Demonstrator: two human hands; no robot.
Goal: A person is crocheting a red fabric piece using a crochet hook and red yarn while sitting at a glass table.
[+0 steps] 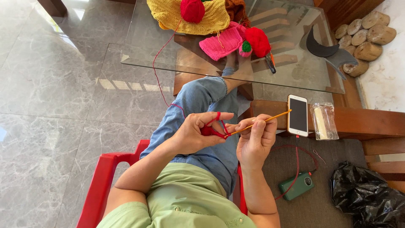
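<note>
Grey marble floor (55, 76) fills the nine o'clock side, with a glass table (295, 71) at twelve o'clock carrying a yellow knit (173, 14), a red yarn ball (192, 10), a pink piece (221, 42) and a red piece (257, 41). The person sits in a red chair (99, 181), one jeans-clad leg stretched toward the table. At centre, the left hand (196, 133) is curled closed, pinching a small red crochet bit (207, 131), with red yarn (158, 71) looped over the forefinger and running up to the ball. Just at its three o'clock, the right hand (255, 137) grips a yellow hook (263, 120), fingers closed round it; the tip seems to sit in the red bit, though that spot is small. At three o'clock lie a phone (298, 115) and a clear packet (324, 121); at four, a green power bank (298, 185); at five, a black bag (367, 196).
</note>
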